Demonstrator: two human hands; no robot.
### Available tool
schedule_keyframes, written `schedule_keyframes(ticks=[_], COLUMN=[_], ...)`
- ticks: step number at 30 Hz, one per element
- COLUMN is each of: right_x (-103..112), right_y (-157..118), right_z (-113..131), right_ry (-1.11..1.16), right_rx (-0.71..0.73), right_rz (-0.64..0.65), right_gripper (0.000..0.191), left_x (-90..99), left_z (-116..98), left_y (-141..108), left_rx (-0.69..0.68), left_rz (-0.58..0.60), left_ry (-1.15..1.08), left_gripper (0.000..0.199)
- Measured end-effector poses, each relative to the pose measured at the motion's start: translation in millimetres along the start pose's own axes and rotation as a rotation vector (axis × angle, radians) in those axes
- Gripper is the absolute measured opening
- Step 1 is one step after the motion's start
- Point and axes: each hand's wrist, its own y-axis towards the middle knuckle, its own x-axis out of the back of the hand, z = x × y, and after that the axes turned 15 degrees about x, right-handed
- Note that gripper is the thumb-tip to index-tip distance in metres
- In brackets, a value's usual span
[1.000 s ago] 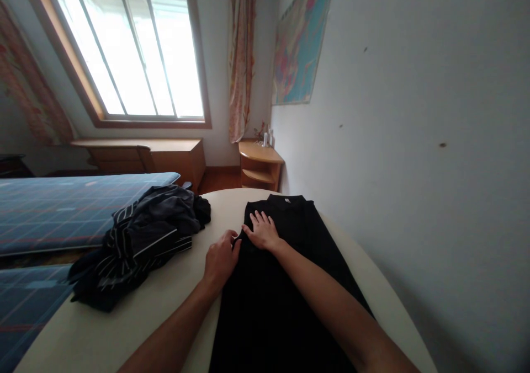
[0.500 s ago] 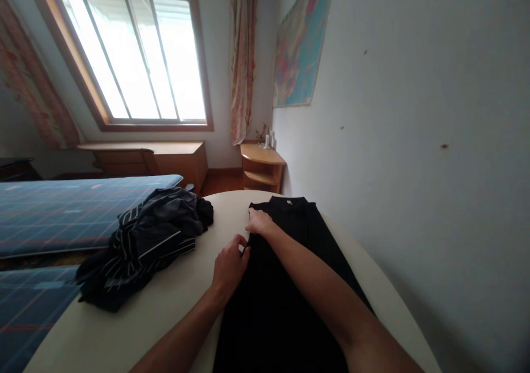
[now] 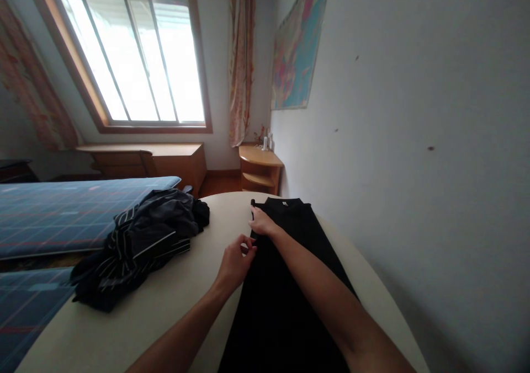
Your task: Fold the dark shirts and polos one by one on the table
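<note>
A black shirt (image 3: 273,318) lies lengthwise on the round cream table (image 3: 178,312), its collar end with a small pale label pointing away from me. My left hand (image 3: 238,260) pinches the shirt's left edge with thumb and fingertips, partway down from the shoulder. Reaching across the shirt, my right hand (image 3: 262,222) grips the same edge higher up, near the shoulder corner. A small bit of black cloth sticks up beyond its fingers. The near end of the shirt runs out of view at the bottom.
A crumpled heap of dark clothes (image 3: 144,240) with white stripes lies on the table's left side. Beyond it is a blue plaid mattress (image 3: 83,207). A white wall (image 3: 397,207) runs along the right, and a wooden corner shelf (image 3: 260,163) stands past the far edge.
Both hands have moved slightly to the right with the shirt's left edge, which now lies farther in at the near end. The cloth by my right fingers stands up more. The view has shifted slightly.
</note>
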Motion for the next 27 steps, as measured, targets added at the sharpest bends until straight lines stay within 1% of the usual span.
schedule_keyframes(ticks=[4, 8, 12, 15, 17, 19, 20, 23, 25, 27], right_x=[14.6, 31.5, 39.3, 37.2, 35.0, 35.1, 36.5, 45.4, 52.6, 57.9], right_y=[-5.7, -15.3, -29.0, -40.3, -47.9, -56.0, -60.5, -76.0, -87.2, -97.0], right_z=[-20.1, -47.6, -76.0, -91.0, -97.1, -100.5, -101.6, -103.1, -103.6, -103.9], right_ry=[0.090, 0.153, 0.194, 0.204, 0.211, 0.234, 0.237, 0.141, 0.028, -0.041], right_rx=[0.103, 0.164, 0.199, 0.191, 0.179, 0.169, 0.165, 0.160, 0.141, 0.121], right_rz=[-0.062, -0.094, -0.103, -0.115, -0.125, -0.142, -0.155, -0.176, -0.152, -0.103], right_gripper=[0.071, 0.074, 0.077, 0.073, 0.067, 0.058, 0.053, 0.036, 0.026, 0.022], left_x=[-16.5, -43.8, -73.3, -88.1, -92.3, -92.8, -92.0, -88.1, -84.8, -80.7], left_z=[-16.4, -29.6, -34.2, -31.4, -26.7, -20.3, -16.7, -7.8, -4.9, -4.3], left_y=[-1.9, -4.2, -6.7, -12.0, -17.5, -23.4, -26.0, -31.0, -32.1, -31.6], left_rx=[-0.002, -0.033, -0.062, -0.082, -0.173, -0.283, -0.312, -0.304, -0.282, -0.269], left_rz=[0.049, 0.095, 0.124, 0.147, 0.122, 0.084, 0.076, 0.111, 0.148, 0.164], left_ry=[-0.071, -0.092, -0.036, 0.059, 0.156, 0.277, 0.343, 0.535, 0.630, 0.693], left_gripper=[0.018, 0.016, 0.012, 0.010, 0.017, 0.028, 0.034, 0.052, 0.060, 0.063])
